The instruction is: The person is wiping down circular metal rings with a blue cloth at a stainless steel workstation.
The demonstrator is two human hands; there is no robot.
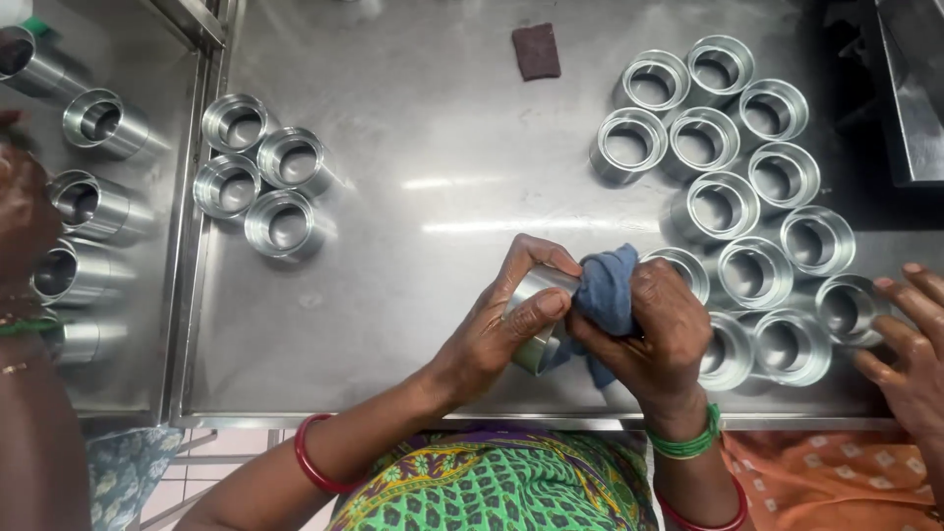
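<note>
- Left hand (497, 329) is gripping a metal ring (536, 320), fingers closed round it.
- Right hand (654, 329) is clenching a blue cloth (605, 290), pressing it against the ring.

Setting: I read this as a small factory or workshop bench. The stainless steel table (442, 118) carries many identical machined metal rings (752, 270), grouped in batches: four at left (261, 172), a larger cluster at right. More metal sleeves (93, 123) lie on an adjoining steel tray (157, 59). A brown abrasive pad (536, 51) lies at the far edge. Other people's hands work on both sides.
</note>
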